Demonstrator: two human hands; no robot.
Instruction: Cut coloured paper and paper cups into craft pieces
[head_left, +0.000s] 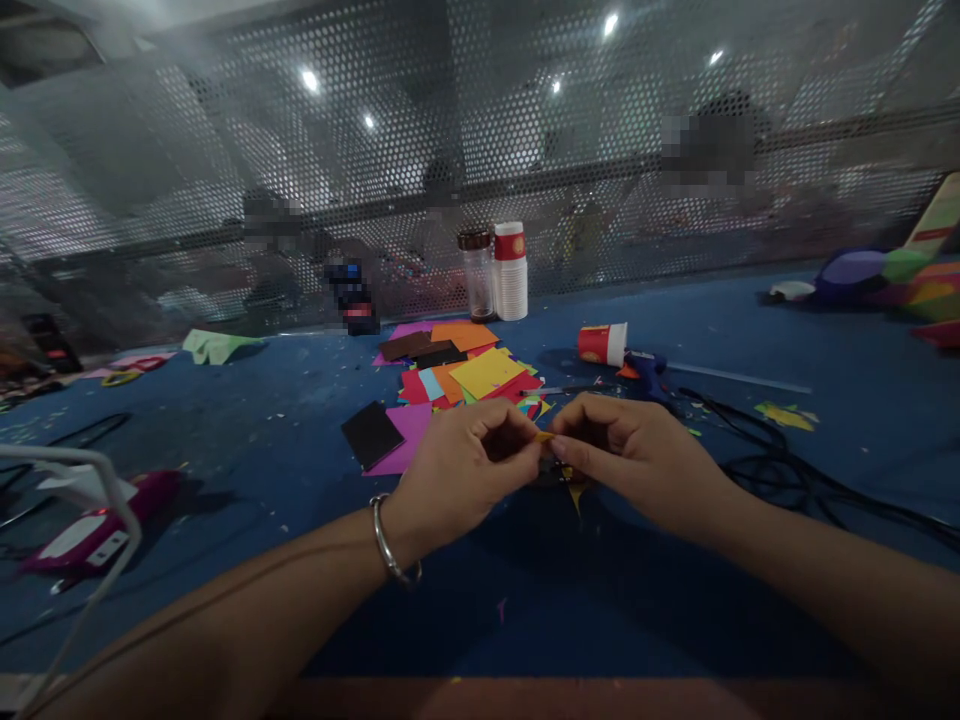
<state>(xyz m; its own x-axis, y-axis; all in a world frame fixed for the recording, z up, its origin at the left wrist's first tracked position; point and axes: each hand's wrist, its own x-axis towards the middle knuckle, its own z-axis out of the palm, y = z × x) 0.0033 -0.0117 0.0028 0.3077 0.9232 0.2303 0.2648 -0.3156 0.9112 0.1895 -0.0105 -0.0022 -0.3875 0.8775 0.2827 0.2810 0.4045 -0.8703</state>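
Observation:
My left hand (472,460), with a silver bracelet (386,540) at the wrist, pinches a small yellow-orange paper piece (544,437) between thumb and index finger. Meeting it from the other side, my right hand (637,450) grips the same piece with its fingertips. Both hands hover over the blue table, fingers curled. Just below the fingertips are a dark object I cannot make out and a pointed yellow scrap (575,497). Behind the hands lies a pile of coloured paper, with a yellow sheet (487,373) on top. A black square (373,436) rests left of it.
A blue glue gun (649,372) lies beside a tipped red paper cup (600,344). Black cable (795,460) coils on the right. At the back stand a clear jar (478,280) and stacked cups (511,285). A magenta power strip (105,525) lies left, near a pale metal bar (112,490).

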